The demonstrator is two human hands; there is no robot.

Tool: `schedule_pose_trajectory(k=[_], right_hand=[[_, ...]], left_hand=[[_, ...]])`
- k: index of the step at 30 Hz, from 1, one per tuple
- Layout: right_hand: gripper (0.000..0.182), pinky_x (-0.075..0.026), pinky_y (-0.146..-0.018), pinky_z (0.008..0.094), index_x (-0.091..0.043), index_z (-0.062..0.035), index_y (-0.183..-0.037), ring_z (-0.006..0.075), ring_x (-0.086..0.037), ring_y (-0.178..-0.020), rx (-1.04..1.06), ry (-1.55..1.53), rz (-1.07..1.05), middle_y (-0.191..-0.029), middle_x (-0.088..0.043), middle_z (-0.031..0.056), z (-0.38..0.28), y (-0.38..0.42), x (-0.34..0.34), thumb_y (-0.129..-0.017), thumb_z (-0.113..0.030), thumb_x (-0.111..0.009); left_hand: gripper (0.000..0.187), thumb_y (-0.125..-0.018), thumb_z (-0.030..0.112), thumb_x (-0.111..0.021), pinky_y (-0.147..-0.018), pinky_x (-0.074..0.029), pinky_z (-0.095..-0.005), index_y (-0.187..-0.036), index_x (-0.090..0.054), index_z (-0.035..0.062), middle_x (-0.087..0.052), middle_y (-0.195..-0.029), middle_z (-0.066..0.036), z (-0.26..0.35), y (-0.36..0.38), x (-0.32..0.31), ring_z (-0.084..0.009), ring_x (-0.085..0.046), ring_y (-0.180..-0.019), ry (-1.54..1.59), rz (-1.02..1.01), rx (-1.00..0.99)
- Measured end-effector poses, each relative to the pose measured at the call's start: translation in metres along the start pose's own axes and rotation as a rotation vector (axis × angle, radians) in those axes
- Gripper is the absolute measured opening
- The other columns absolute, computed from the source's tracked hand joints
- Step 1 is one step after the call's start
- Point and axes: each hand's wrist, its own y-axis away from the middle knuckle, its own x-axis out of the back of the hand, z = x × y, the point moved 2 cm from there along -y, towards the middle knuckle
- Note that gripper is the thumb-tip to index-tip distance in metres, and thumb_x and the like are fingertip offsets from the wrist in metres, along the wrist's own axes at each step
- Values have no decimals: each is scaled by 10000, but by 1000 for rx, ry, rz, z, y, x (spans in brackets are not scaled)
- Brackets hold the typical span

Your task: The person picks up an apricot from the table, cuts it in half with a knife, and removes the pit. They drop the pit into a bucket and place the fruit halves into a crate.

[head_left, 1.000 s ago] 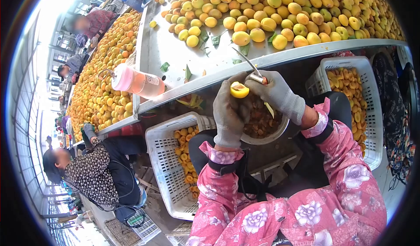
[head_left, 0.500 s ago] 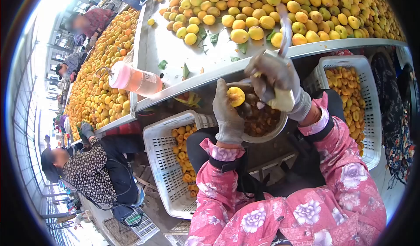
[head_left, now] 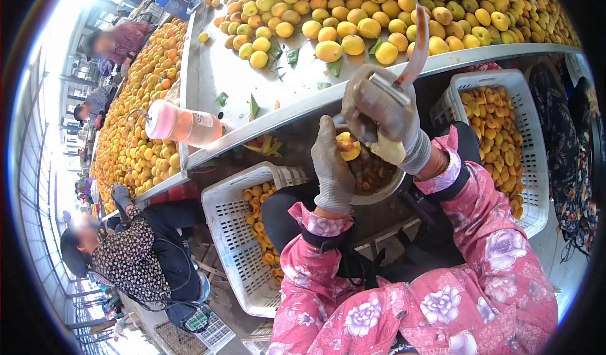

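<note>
My left hand [head_left: 332,168], in a grey work glove, has its fingers and thumb closed around an apricot [head_left: 348,148] whose cut orange flesh faces up. Close by on the right, my gloved right hand [head_left: 382,108] is a fist around a tool with a metal shank [head_left: 390,90] and a long curved, brownish translucent end [head_left: 418,52] pointing up. Whether its working end touches the fruit is hidden by my fingers. Beneath both hands sits a round bucket [head_left: 396,187] with wet brown pits or scraps in it.
Whole apricots [head_left: 328,52] heap on the metal table [head_left: 208,83] ahead. A pink-lidded bottle [head_left: 183,124] lies tilted at its edge. White crates of apricot halves stand left [head_left: 218,228] and right [head_left: 533,159] of my knees. Another person [head_left: 126,254] sits at left.
My right hand has turned and come slightly left, closer to the apricot, its tool now plainly upright. The apricot has tilted in my left hand. The whole view has shifted a little.
</note>
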Motion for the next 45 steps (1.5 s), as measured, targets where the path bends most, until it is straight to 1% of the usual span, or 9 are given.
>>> schedule_pose_trajectory(k=[6,12,14,18,26,32,34,38,45], right_hand=[[160,-396,-488,202,-590,-16,-753,45,-513,-537,293,156,-55,-590,-556,18,10,10,-17,-789,-169,-624],[175,-389,-442,269,-535,-42,-691,137,-502,-456,-324,-92,9,-561,-507,33,12,7,-8,-737,-187,-621],[145,-401,-467,317,-551,-79,-705,241,-543,-520,460,353,-301,-621,-538,75,11,16,-18,-630,-162,-644],[179,-435,-530,344,-574,-87,-748,304,-549,-597,480,510,-523,-672,-552,93,19,22,-28,-603,-144,-662],[75,-385,-450,205,-557,-17,-775,49,-498,-511,-307,-390,50,-541,-509,17,35,2,11,-796,-89,-551],[219,-435,-546,370,-556,-86,-746,325,-538,-593,362,479,-413,-604,-513,105,29,22,-23,-628,-195,-703],[198,-428,-483,283,-535,-69,-714,244,-550,-530,280,465,-272,-559,-506,75,29,16,-20,-707,-207,-677],[310,-325,-338,196,-460,-56,-740,90,-394,-345,-379,-373,171,-516,-455,18,48,-8,10,-926,-297,-402],[336,-275,-303,202,-459,-65,-622,75,-367,-313,-274,-333,209,-443,-417,7,22,-7,-2,-879,-279,-495]], left_hand=[[334,-926,305,-368,-603,-428,-264,-931,-531,14,-567,-789,-65,-15,2,-9,-110,-534,-707,135,190,13],[228,-863,200,-481,-597,-424,-243,-952,-549,2,-567,-780,-63,-25,3,-6,-94,-499,-668,389,211,361],[244,-877,222,-471,-632,-443,-258,-948,-556,4,-583,-796,-61,-57,8,-12,-126,-529,-689,598,255,129],[257,-885,237,-466,-654,-451,-269,-941,-564,6,-592,-780,-61,-90,9,-12,-156,-549,-685,507,295,189],[359,-905,346,-437,-596,-434,-251,-904,-564,10,-560,-772,-35,-27,-5,-9,-123,-531,-673,468,219,535],[393,-911,341,-426,-531,-407,-241,-806,-584,-2,-556,-667,-51,-62,2,-8,-115,-500,-579,123,272,169],[393,-909,344,-432,-530,-405,-243,-815,-585,-5,-555,-669,-47,-51,0,-7,-112,-499,-584,-123,225,-23],[441,-896,411,-415,-599,-455,-247,-773,-578,20,-584,-693,-41,-27,-5,-6,-123,-539,-576,515,284,565],[453,-898,430,-395,-606,-457,-247,-785,-568,27,-581,-732,-51,-7,-7,2,-119,-556,-654,430,206,405]])
